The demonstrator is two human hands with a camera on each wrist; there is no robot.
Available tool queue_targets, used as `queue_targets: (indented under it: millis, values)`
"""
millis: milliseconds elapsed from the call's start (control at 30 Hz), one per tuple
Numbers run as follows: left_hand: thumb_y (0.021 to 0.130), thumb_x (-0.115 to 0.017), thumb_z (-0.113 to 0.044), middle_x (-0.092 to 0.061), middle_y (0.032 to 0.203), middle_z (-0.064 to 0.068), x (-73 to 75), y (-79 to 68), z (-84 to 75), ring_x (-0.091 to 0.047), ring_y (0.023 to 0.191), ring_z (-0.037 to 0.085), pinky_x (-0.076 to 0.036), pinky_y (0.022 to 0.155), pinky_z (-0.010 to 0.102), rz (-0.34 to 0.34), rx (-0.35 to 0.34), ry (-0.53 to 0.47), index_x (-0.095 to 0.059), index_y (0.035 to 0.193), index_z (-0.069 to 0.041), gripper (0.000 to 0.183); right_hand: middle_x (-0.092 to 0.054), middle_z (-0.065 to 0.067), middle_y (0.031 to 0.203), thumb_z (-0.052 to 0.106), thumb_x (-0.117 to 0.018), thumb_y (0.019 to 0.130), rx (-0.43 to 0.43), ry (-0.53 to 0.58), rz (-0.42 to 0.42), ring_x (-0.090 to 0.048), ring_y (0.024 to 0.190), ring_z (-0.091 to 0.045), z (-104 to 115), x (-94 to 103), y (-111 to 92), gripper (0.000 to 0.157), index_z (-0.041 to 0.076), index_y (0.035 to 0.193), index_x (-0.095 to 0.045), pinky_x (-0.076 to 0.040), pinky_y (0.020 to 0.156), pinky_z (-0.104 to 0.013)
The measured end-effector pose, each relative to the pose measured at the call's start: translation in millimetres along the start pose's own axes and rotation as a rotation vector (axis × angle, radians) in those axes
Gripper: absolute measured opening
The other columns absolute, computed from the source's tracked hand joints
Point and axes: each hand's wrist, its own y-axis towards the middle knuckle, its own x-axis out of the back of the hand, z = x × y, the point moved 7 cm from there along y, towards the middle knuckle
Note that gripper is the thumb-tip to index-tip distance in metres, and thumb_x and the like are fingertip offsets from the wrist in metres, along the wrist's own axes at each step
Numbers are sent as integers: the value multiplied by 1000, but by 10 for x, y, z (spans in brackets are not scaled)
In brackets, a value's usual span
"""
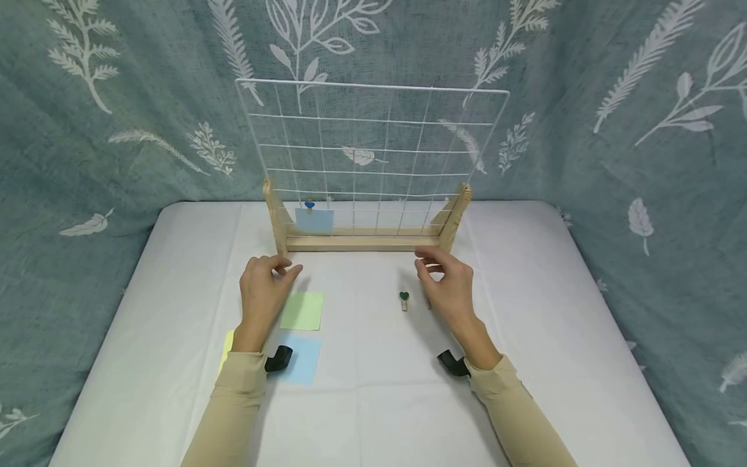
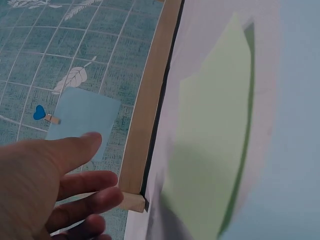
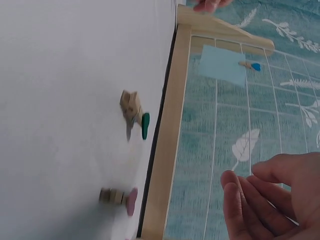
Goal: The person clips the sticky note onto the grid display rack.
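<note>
Left hand [image 1: 264, 288] and right hand [image 1: 452, 282] hang empty before a white wire grid [image 1: 373, 85].
Both have loosely bent fingers, gripping nothing. A blue-heart wooden clothespin [image 1: 309, 205] pins a light-blue paper square [image 1: 315, 222] at the grid's lower left, seemingly to keep it from dropping. On the white tabletop [image 1: 362, 415], a pale-green paper square [image 1: 305, 312] lies left; a green-heart wooden clothespin [image 1: 404, 301] and a pink-heart wooden clothespin [image 3: 119, 197] lie right, probably for easy reach.

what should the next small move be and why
Probably pinch the green note with the left grip: that grip looks empty and close by, a blue note already hangs clipped to the rack, and a green-heart clip lies free on the table.
</note>
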Motion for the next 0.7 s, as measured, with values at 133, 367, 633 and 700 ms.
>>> queue_targets:
  millis: [133,367,633,700]
  values:
    - [87,-88,-27,-68,79,14,24,-17,35,-50,78,29,-38,70,38,-1,13,18,-80,98,-1,29,-81,-11,105,-3,-75,92,-17,-16,14,-78,86,-26,-36,82,-39,24,1,116,-77,-63,76,-26]
    - [91,-85,-24,-69,80,15,51,-93,116,-50,76,28,-38,70,37,8,-5,15,-81,99,0,26,-80,-13,105,-4,-74,93,12,-55,-4,-79,86,-28,-98,203,-137,26,1,118,-77,-63,78,-31]
    - [89,-86,-20,-69,79,15,129,-63,169,-50,75,28,-37,68,37,3,-21,22,-80,98,0,22,-80,-13,105,-3,-76,92,-51,-82,-43,-77,91,-29,-229,395,-253,26,1,117,-78,-59,82,-20]
    - [89,-86,-20,-69,79,15,127,-67,203,-51,75,29,-38,69,37,9,-11,19,-80,99,0,23,-80,-13,105,-2,-76,91,-74,-84,-46,-77,94,-29,-279,435,-278,26,2,116,-78,-60,83,-23]
